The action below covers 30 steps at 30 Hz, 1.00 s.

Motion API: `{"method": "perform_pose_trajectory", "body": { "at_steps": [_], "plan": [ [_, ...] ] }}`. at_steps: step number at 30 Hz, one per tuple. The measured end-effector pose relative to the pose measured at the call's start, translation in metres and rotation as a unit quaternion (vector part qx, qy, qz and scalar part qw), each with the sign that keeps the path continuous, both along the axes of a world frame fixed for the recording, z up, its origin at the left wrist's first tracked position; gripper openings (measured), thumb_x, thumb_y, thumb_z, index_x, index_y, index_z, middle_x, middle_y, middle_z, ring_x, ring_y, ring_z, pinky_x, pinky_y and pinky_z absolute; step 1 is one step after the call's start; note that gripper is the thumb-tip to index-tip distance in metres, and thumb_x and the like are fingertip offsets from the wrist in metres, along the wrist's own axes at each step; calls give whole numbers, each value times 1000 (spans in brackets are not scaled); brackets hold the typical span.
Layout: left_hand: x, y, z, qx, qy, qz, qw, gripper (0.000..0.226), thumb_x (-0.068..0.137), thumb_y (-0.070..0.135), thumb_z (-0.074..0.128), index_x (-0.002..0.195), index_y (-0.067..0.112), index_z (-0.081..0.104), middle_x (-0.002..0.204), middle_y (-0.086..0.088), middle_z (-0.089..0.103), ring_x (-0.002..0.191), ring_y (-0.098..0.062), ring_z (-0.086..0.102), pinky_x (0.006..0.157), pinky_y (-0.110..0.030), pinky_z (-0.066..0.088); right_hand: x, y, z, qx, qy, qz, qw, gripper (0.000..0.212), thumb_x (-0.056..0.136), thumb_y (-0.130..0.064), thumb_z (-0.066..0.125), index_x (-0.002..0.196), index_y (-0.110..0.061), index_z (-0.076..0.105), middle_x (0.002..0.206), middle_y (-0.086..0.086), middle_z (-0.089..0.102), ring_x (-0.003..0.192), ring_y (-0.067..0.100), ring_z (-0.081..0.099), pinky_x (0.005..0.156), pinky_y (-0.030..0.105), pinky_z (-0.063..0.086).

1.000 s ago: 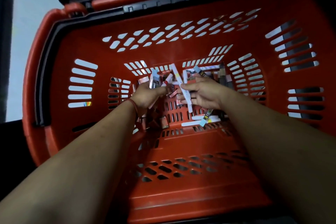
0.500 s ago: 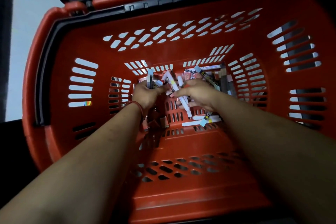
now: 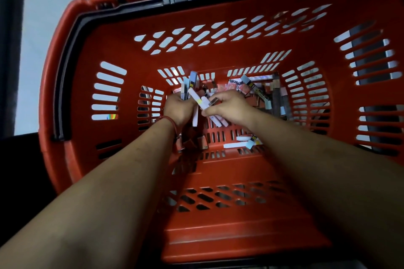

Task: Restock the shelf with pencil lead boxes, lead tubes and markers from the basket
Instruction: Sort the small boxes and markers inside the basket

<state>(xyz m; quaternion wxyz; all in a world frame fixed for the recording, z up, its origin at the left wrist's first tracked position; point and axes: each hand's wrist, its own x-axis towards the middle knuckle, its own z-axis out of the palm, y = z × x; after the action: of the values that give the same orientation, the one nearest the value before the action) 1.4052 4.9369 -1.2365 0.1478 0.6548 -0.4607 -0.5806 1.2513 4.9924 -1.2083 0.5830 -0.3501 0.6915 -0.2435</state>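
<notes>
Left hand (image 3: 178, 109), curled round an upright bundle of slim grey-blue lead tubes (image 3: 190, 84), works inside the red slotted plastic basket (image 3: 196, 35). Right hand (image 3: 229, 107), just beside it, pinches white plastic markers (image 3: 197, 99). Small red pencil lead boxes (image 3: 234, 86) and loose white markers (image 3: 237, 142) lie on the basket floor. No shelf is in view. By this evidence the task is at the gathering stage, with much stock unplaced.

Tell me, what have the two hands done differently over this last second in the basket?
The right hand slid left to meet the left hand, bringing its white markers against the tubes that hand grips. Nothing was visibly let go. The basket and the loose stock on its floor stayed put.
</notes>
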Motion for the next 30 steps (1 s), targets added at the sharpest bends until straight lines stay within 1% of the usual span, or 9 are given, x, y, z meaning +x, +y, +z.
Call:
{"method": "perform_pose_trajectory", "body": {
  "at_steps": [4,9,11,13,16,20,25,28,30],
  "plan": [
    [-1,0,3,6,-1,-2,1000,19,90,32,74,85,13,76,80,-5,76,69,-18,68,64,-31,54,-1,-1,-1,3,13,1,1000,14,71,-6,82,84,-8,78,55,-4,67,60,17,64,75,38,58],
    [-2,3,6,11,-23,-42,999,31,91,39,71,83,9,72,70,-2,71,57,-17,64,57,-28,52,-8,-2,-1,45,-18,-43,998,18,76,-15,82,93,-10,78,97,-1,75,87,12,67,72,22,48],
    [-2,5,8,5,-37,-74,997,36,92,42,68,76,10,66,61,-2,59,49,-16,51,49,-22,42,-11,-2,-1,40,-9,-34,999,23,77,-19,83,99,-10,78,103,-4,73,91,11,65,72,20,45],
    [-2,5,8,-7,-55,-84,995,35,92,42,66,73,12,64,60,-4,56,51,-17,49,51,-26,39,-13,-2,0,20,37,12,999,20,79,-19,81,94,-7,77,95,0,73,87,15,65,65,22,41],
    [-3,6,8,-19,-76,-101,992,45,88,47,62,85,3,69,70,-15,66,59,-23,58,57,-41,50,-14,-1,-1,23,49,25,998,18,79,-18,82,93,-9,76,90,-2,71,81,10,63,62,20,40],
    [-4,6,10,-42,-90,-126,987,48,84,55,58,89,9,69,81,-16,73,64,-24,64,65,-46,57,-11,0,-3,37,46,31,998,34,77,-13,83,109,-9,73,107,-2,68,94,15,64,63,19,42],
    [-5,9,8,-26,-69,-126,989,34,92,51,57,89,20,68,78,-1,71,73,-24,67,65,-33,52,-12,-1,-4,65,-9,-28,997,30,73,-11,87,100,-13,73,101,-5,68,95,12,64,69,17,43],
    [-5,10,7,-14,-54,-119,991,30,99,45,56,95,18,67,82,-1,70,72,-15,65,61,-26,47,-14,0,-3,46,44,10,998,26,77,-14,85,100,-10,74,91,-10,62,79,3,57,65,15,40],
    [-5,10,6,-8,-37,-119,992,25,101,41,57,94,18,65,78,1,67,62,-6,65,52,-20,45,-15,1,-4,31,76,31,996,21,78,-14,85,95,-7,75,84,-8,64,73,2,57,64,16,44]
  ]
}}
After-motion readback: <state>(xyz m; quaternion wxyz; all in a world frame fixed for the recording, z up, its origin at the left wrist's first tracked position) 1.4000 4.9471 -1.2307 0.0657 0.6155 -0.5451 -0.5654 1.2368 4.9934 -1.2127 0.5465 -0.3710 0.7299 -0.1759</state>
